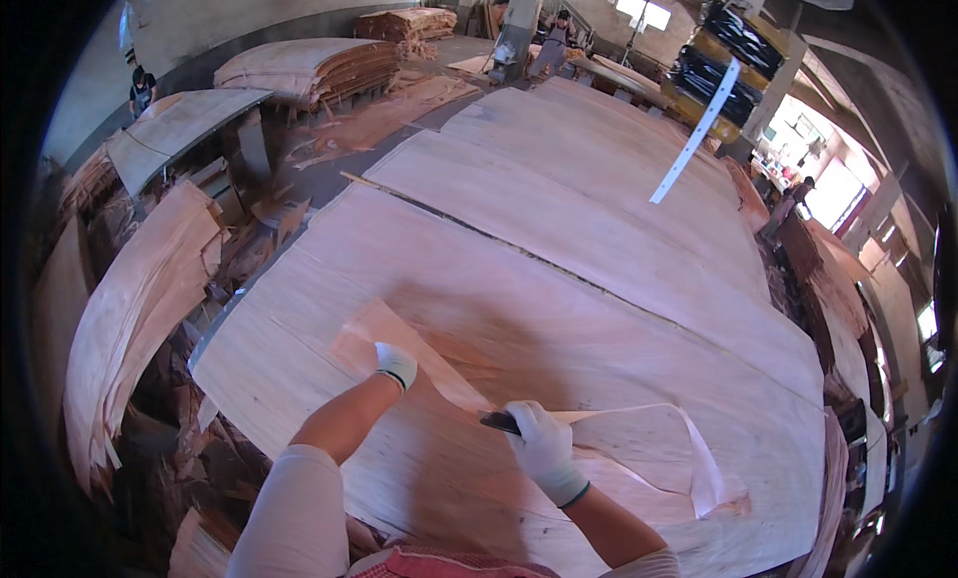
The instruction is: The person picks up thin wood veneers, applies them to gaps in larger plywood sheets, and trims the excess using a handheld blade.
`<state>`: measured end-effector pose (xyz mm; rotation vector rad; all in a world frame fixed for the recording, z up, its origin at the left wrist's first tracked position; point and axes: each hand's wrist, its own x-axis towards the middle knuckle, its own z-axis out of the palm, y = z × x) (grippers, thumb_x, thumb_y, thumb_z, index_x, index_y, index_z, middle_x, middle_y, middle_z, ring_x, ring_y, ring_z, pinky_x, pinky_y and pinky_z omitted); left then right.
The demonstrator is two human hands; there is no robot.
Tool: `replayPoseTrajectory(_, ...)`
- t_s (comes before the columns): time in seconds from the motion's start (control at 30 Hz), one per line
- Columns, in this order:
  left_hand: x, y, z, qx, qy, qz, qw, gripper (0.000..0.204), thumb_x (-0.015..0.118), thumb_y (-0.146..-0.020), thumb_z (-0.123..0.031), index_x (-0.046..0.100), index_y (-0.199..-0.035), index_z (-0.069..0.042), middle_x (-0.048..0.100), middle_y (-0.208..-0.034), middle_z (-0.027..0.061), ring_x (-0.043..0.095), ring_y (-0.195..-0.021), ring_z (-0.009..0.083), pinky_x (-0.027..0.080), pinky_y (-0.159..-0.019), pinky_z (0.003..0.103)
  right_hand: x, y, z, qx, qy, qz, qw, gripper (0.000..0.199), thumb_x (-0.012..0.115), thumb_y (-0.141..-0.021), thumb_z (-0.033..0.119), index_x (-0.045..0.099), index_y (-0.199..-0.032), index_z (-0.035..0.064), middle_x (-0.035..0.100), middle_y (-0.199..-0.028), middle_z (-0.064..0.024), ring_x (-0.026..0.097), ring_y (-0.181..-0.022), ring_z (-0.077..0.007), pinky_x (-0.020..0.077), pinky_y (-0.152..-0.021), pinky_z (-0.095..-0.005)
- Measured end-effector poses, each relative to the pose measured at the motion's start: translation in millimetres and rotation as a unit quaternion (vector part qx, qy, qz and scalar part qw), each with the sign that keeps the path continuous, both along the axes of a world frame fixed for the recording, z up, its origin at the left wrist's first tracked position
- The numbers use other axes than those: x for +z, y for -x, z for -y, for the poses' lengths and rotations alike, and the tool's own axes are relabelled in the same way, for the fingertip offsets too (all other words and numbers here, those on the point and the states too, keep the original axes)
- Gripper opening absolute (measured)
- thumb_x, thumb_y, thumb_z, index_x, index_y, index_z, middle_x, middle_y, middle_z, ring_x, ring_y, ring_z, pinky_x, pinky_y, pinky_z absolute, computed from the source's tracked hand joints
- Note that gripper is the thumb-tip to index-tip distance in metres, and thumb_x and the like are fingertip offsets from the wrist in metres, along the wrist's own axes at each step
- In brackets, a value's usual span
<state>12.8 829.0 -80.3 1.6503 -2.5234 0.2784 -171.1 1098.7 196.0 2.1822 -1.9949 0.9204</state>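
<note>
Left hand (396, 367), white glove with green cuff trim, sits on a pale orange veneer piece (431, 367), fingers partly hidden, cannot tell if it pinches or just presses. Right hand (540, 440), also white-gloved, is closed around a black tool (496, 420), its dark end pointing left at the narrow end of the veneer piece. Veneer piece lies flat near the middle of a wide wood sheet (329, 254), between the 2 hands and extending beyond the left. Right of the right hand, a long pale ribbon (705, 473) loops up and curls over on the same sheet. Thin dark line (499, 241) runs diagonally across the sheets beyond the hands, cannot tell if stick or edge. Curved veneer stack (140, 309) at far left, thicker stack (309, 67) further back. 3 other people: 1 at left (142, 89), 1 at back (552, 47), 1 at right (788, 207). White perforated bar (699, 129) hangs slanted, upper right, by a black-wrapped post (733, 39)
</note>
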Motion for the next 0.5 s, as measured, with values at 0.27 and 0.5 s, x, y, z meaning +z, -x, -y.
replayPoseTrajectory(0.27,228,19,-135,-0.139,-0.072,0.084,0.984,0.017,0.059,-0.081,-0.017,0.073,-0.091,-0.014,0.07,-0.094,0.0124,0.066,-0.094,0.0254,0.052,-0.069,0.038,22,33,-66,-0.034,0.086,0.012,0.996,0.036,0.07,-0.079,0.018,0.057,-0.112,0.0152,0.062,-0.082,-0.0074,0.063,-0.066,-0.0273,0.0499,-0.057,-0.0385)
replayPoseTrajectory(0.5,362,66,-277,-0.432,0.114,0.028,0.894,0.006,0.063,-0.073,-0.015,0.068,-0.071,-0.012,0.064,-0.071,0.0091,0.063,-0.066,0.0208,0.047,-0.051,0.038,93,54,-147,-0.032,0.043,0.175,0.983,0.051,0.07,-0.083,0.016,0.051,-0.129,0.009,0.068,-0.089,-0.0134,0.068,-0.077,-0.0302,0.0531,-0.066,-0.0379)
